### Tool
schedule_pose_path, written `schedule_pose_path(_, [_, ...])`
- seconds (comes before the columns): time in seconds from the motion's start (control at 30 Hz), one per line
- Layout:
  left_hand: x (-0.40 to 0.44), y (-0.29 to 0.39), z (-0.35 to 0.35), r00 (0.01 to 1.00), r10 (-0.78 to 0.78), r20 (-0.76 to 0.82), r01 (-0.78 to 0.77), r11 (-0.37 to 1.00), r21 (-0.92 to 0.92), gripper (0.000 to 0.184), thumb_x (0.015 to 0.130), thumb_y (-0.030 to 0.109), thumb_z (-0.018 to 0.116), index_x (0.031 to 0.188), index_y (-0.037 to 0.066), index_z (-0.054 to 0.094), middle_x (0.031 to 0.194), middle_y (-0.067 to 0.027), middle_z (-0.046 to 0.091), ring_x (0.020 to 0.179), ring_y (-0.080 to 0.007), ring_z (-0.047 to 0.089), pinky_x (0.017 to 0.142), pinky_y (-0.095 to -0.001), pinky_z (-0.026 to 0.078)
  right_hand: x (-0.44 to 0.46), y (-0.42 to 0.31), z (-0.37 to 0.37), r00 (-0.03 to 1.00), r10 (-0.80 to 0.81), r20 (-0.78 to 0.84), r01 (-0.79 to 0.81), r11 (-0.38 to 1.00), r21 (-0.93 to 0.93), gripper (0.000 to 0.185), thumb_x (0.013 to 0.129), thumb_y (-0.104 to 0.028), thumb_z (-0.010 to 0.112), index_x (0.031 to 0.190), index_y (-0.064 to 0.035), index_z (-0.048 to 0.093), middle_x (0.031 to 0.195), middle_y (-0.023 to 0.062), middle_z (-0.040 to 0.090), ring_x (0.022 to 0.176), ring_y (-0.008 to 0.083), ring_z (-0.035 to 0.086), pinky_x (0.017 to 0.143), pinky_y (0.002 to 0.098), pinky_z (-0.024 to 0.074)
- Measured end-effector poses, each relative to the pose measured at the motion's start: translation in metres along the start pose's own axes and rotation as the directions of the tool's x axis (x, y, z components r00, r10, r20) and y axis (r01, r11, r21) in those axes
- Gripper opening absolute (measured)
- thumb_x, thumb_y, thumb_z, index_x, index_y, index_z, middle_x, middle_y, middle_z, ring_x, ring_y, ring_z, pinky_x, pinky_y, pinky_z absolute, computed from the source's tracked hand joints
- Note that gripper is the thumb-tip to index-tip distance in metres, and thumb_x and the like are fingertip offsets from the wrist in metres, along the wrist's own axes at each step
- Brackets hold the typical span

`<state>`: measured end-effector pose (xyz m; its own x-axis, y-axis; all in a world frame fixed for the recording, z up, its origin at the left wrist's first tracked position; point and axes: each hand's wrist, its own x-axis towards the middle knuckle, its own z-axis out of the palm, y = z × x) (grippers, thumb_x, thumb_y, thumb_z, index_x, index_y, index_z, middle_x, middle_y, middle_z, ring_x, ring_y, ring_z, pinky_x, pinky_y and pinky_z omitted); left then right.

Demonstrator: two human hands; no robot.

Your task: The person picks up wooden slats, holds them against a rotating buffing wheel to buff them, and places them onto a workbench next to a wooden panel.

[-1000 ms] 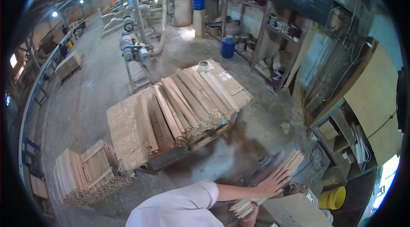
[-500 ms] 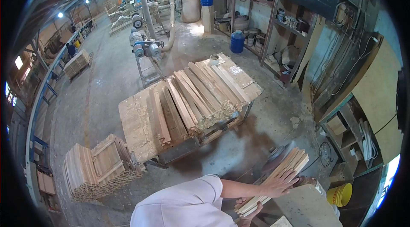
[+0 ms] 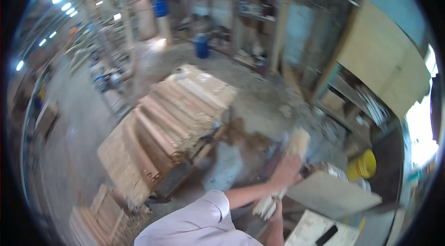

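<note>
A bundle of wooden strips [image 3: 297, 141] is held in both of my hands beside a flat board; it is smeared by motion. Its near end [image 3: 265, 207] points down toward me. My left hand [image 3: 285, 172] lies across the upper face of the bundle, closed on it. Lower down, my right hand [image 3: 277, 210] grips the bundle near its close end, its fingers partly hidden.
To the left, a worktable [image 3: 118, 153] bears several rows of wooden strips [image 3: 162, 118]. Stacked wood [image 3: 92, 223] stands at lower left. Right of my hands are a board [image 3: 331, 191], a yellow bucket [image 3: 361, 165] and a pale panel with a black object [image 3: 327, 235] on it.
My view has swung right, so the worktable sits further left. The bundle is now more upright in the view, still in both hands, and the panel with the black object has come into view.
</note>
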<state>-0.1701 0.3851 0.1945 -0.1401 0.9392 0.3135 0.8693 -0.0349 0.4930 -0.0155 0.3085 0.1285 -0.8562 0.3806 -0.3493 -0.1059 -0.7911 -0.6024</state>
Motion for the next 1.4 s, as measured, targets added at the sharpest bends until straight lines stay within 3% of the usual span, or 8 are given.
schedule_pose_path(0.1, [0.03, -0.006, -0.015, 0.989, 0.059, -0.133, -0.029, 0.976, 0.216, 0.08, 0.1, 0.048, 0.05, 0.151, -0.012, 0.037, 0.161, -0.0302, 0.031, 0.153, -0.0461, 0.021, 0.127, -0.0552, 0.013, 0.036, -0.023, -0.036, 0.943, 0.019, -0.331, -0.028, 0.999, -0.021, 0.048, 0.098, -0.032, 0.054, 0.13, 0.0035, 0.057, 0.12, 0.0217, 0.07, 0.109, 0.0361, 0.07, 0.096, 0.0479, 0.057])
schedule_pose_path(0.2, [0.033, -0.016, 0.006, 0.995, 0.054, -0.089, -0.037, 0.982, 0.187, 0.079, 0.102, 0.05, 0.046, 0.154, -0.009, 0.037, 0.165, -0.0287, 0.024, 0.155, -0.0453, 0.014, 0.126, -0.0583, 0.009, 0.031, -0.04, -0.017, 0.918, -0.055, -0.392, -0.03, 0.978, -0.207, 0.051, 0.096, -0.042, 0.064, 0.134, -0.0072, 0.06, 0.121, 0.0085, 0.067, 0.1, 0.0207, 0.068, 0.084, 0.0386, 0.0576])
schedule_pose_path(0.27, [0.025, -0.016, 0.012, 0.997, 0.032, -0.075, -0.016, 0.978, 0.209, 0.079, 0.102, 0.05, 0.047, 0.155, -0.007, 0.036, 0.166, -0.0278, 0.021, 0.156, -0.0448, 0.012, 0.126, -0.0585, 0.009, 0.011, -0.048, 0.01, 0.896, -0.018, -0.443, -0.096, 0.968, -0.233, 0.065, 0.091, -0.045, 0.067, 0.139, -0.0021, 0.056, 0.123, 0.0137, 0.066, 0.113, 0.0243, 0.064, 0.094, 0.0397, 0.0539])
schedule_pose_path(0.37, [-0.011, -0.013, 0.023, 1.0, 0.004, -0.001, -0.004, 0.981, 0.196, 0.079, 0.101, 0.049, 0.05, 0.157, -0.005, 0.032, 0.168, -0.0265, 0.016, 0.156, -0.0442, 0.01, 0.125, -0.0592, 0.01, 0.007, 0.014, -0.035, 0.861, -0.022, -0.509, -0.167, 0.932, -0.322, 0.06, 0.094, -0.043, 0.065, 0.14, -0.0042, 0.06, 0.128, 0.0093, 0.065, 0.109, 0.021, 0.064, 0.085, 0.04, 0.057])
schedule_pose_path(0.6, [-0.108, 0.012, 0.018, 0.991, -0.011, 0.133, -0.007, 0.991, 0.135, 0.081, 0.101, 0.046, 0.053, 0.159, -0.003, 0.026, 0.168, -0.027, 0.012, 0.155, -0.0487, 0.008, 0.124, -0.0633, 0.01, -0.058, 0.067, 0.011, 0.865, 0.134, -0.484, -0.226, 0.965, -0.136, 0.07, 0.087, -0.042, 0.072, 0.139, 0.0034, 0.058, 0.132, 0.0123, 0.064, 0.125, 0.0225, 0.057, 0.108, 0.0394, 0.044])
schedule_pose_path(0.77, [-0.109, 0.013, 0.019, 0.991, 0.016, 0.135, -0.037, 0.988, 0.149, 0.083, 0.1, 0.047, 0.055, 0.159, -0.004, 0.026, 0.167, -0.0272, 0.016, 0.155, -0.0495, 0.012, 0.124, -0.0618, 0.013, -0.055, 0.083, -0.008, 0.87, 0.237, -0.432, -0.255, 0.967, 0.016, 0.064, 0.087, -0.039, 0.07, 0.135, 0.001, 0.059, 0.126, 0.0119, 0.067, 0.117, 0.0246, 0.064, 0.103, 0.0392, 0.0507])
schedule_pose_path(1.0, [0.029, -0.005, 0.009, 0.994, 0.107, -0.018, -0.103, 0.983, 0.15, 0.08, 0.101, 0.051, 0.051, 0.161, 0.003, 0.027, 0.165, -0.0263, 0.024, 0.153, -0.0475, 0.021, 0.123, -0.0596, 0.018, 0.038, -0.01, -0.034, 0.987, -0.007, 0.162, -0.039, 0.959, 0.28, 0.076, 0.088, -0.058, 0.055, 0.132, 0.0047, 0.058, 0.111, 0.0246, 0.07, 0.097, 0.0397, 0.072, 0.087, 0.0527, 0.0595])
schedule_pose_path(1.4, [-0.018, 0.013, 0.008, 0.997, 0.022, 0.073, -0.028, 0.996, 0.087, 0.083, 0.102, 0.052, 0.05, 0.159, -0.004, 0.026, 0.167, -0.0258, 0.019, 0.155, -0.0443, 0.015, 0.123, -0.0637, 0.012, -0.002, 0.039, -0.012, 1.0, 0.025, -0.008, -0.02, 0.925, 0.379, 0.086, 0.082, -0.065, 0.059, 0.133, 0.0033, 0.057, 0.106, 0.0279, 0.068, 0.09, 0.0447, 0.069, 0.076, 0.0544, 0.0599])
